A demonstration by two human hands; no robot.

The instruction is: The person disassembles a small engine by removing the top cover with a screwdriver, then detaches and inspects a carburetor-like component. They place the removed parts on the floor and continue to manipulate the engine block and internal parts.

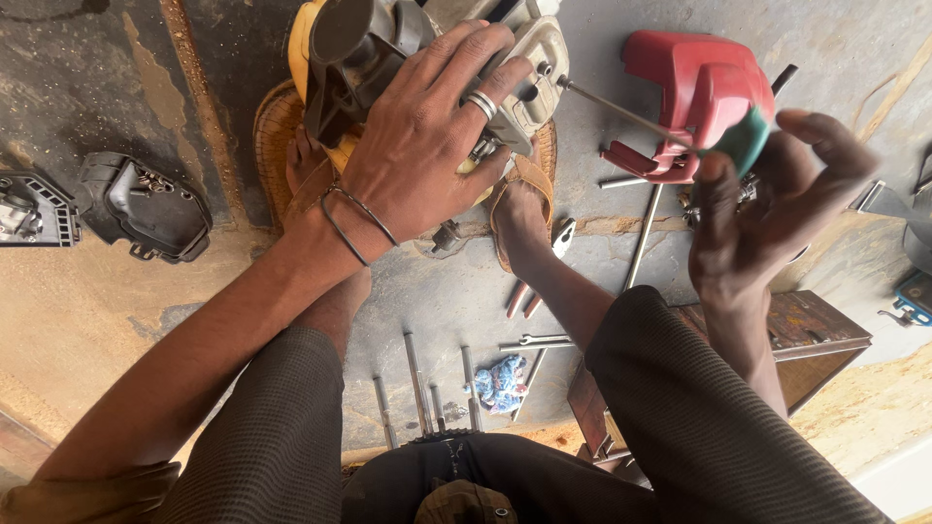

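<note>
Yellow and grey plastic: a power-tool body (388, 58), housing partly stripped, sits on the concrete floor (194, 87) between the person's sandalled feet, near the far edge of the view. The left hand (427, 146) lies spread flat over its top, fingers wide, pressing down rather than clasping; a ring on one finger, thin bangles at the wrist. The right hand (767, 213) is raised off to the right, fingers curled round the green-and-red handle of a screwdriver (680, 131); the long shaft runs leftward and its tip meets the tool body's grey end. The hand is blurred, so how tight the hold is I cannot tell.

Just behind the screwdriver stands a red plastic stool (699, 87), tipped on its side. At the left edge of the floor lie two black housing covers (146, 204), well apart from the tool. Between the knees: several steel rods (417, 378), a crumpled blue-and-white wrapper (500, 380), and red-handled pliers (529, 291) beside the right foot. A rusty metal box (806, 335) sits under the right forearm.
</note>
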